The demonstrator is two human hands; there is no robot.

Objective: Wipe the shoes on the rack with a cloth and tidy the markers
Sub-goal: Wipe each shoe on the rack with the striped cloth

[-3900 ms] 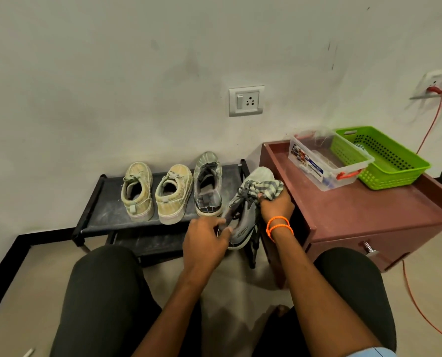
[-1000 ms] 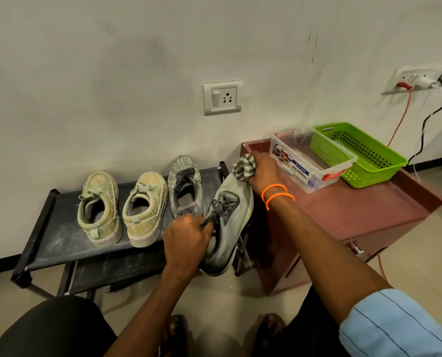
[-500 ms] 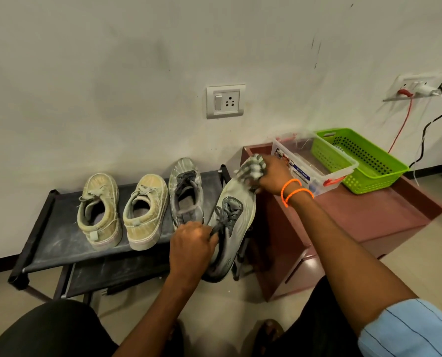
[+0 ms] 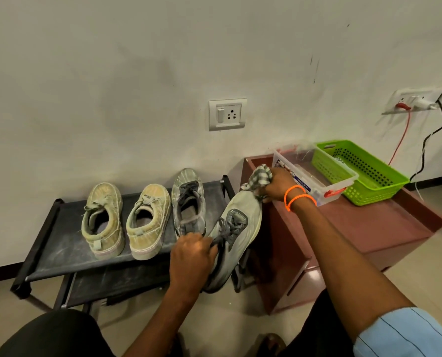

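My left hand grips a grey sneaker by its heel opening, holding it tilted off the right end of the black shoe rack. My right hand holds a bunched striped cloth against the sneaker's toe. On the rack's top shelf stand the matching grey sneaker and two beige canvas shoes. No markers are visible.
A brown low cabinet stands right of the rack. On it sit a clear plastic box and a green perforated basket. A wall socket is above; red and black cables hang at the right. My knees fill the bottom.
Over the last second my right hand and cloth have rubbed back and forth around the sneaker's toe. My left hand keeps the same grip on the heel.
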